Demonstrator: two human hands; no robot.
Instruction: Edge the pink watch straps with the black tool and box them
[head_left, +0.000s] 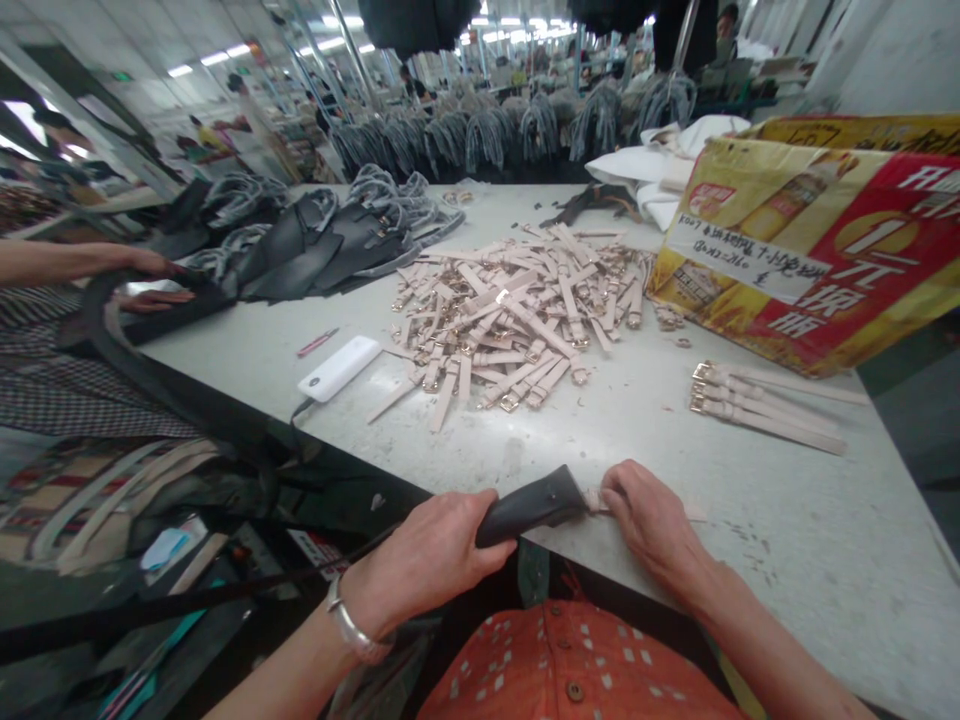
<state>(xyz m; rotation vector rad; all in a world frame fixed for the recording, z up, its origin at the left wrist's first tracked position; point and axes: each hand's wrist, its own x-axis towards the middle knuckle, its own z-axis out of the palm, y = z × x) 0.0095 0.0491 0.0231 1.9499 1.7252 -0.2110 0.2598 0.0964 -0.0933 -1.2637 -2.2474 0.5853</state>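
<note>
My left hand [450, 540] is wrapped round a dark grey, smooth, elongated piece [536, 505] that widens toward its right end; its exact kind I cannot make out. Against that end lies a narrow pale pink strap [592, 500], partly hidden by my fingers. My right hand [645, 510] pinches this strap, and its pale tail shows beyond the hand. Both hands are at the front edge of the table [630, 420]. Beyond them spreads a heap of pale buckled straps [517, 320] with gold-coloured buckles.
Several buckled straps [765, 405] lie side by side at right, near a yellow and red carton [810, 250]. A white power bank [341, 368] and a pink pen-like tool [317, 343] lie left. Dark grey pieces [315, 245] are piled behind. A co-worker's hand [142, 265] holds a dark strap.
</note>
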